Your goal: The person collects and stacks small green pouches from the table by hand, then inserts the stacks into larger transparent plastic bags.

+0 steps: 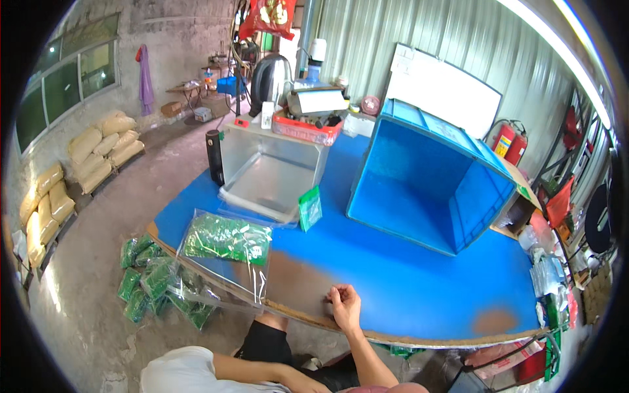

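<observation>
My right hand rests by the front edge of the blue-topped table, over a worn brown patch. Its fingers are curled in, and whatever they may hold is hidden. Of my left arm only the forearm shows, running rightward along the lower edge; the left hand is out of the picture. Left of the right hand lies a clear plastic bag filled with small green packets, its loose end hanging over the table edge. A single green packet leans against a translucent box lying on its side.
A big blue crate lies tipped, its opening toward me. On the translucent box stands a red tray of odds and ends. More bags of green packets lie on the floor at left. Tan sacks are stacked along the wall.
</observation>
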The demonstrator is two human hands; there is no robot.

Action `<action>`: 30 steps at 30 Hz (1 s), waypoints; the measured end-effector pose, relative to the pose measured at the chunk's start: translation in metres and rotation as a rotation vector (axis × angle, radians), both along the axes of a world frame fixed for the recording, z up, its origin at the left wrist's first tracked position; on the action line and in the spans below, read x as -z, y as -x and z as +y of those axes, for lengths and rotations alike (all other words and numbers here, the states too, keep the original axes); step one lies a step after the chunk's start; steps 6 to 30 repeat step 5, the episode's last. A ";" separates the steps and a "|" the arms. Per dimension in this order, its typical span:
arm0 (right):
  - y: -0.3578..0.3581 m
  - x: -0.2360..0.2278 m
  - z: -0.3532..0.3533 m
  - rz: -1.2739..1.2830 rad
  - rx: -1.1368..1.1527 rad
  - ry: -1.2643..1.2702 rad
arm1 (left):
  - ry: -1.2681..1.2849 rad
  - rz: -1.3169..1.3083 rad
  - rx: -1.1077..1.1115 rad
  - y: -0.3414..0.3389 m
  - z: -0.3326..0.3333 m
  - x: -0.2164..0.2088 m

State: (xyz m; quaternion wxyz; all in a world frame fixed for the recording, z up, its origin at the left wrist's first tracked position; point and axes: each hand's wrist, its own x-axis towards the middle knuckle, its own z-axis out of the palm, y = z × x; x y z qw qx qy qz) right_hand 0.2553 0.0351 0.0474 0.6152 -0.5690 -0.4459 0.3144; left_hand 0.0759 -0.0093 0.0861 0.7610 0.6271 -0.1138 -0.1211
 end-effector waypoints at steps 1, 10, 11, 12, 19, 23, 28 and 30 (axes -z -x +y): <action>0.001 0.003 0.001 0.001 -0.001 -0.006 | 0.058 0.026 0.113 0.005 -0.003 0.007; 0.007 0.003 0.001 -0.035 0.021 -0.011 | 0.207 0.111 0.403 0.021 -0.010 0.011; 0.007 0.003 0.001 -0.035 0.021 -0.011 | 0.207 0.111 0.403 0.021 -0.010 0.011; 0.007 0.003 0.001 -0.035 0.021 -0.011 | 0.207 0.111 0.403 0.021 -0.010 0.011; 0.007 0.003 0.001 -0.035 0.021 -0.011 | 0.207 0.111 0.403 0.021 -0.010 0.011; 0.007 0.003 0.001 -0.035 0.021 -0.011 | 0.207 0.111 0.403 0.021 -0.010 0.011; 0.007 0.003 0.001 -0.035 0.021 -0.011 | 0.207 0.111 0.403 0.021 -0.010 0.011; 0.007 0.003 0.001 -0.035 0.021 -0.011 | 0.207 0.111 0.403 0.021 -0.010 0.011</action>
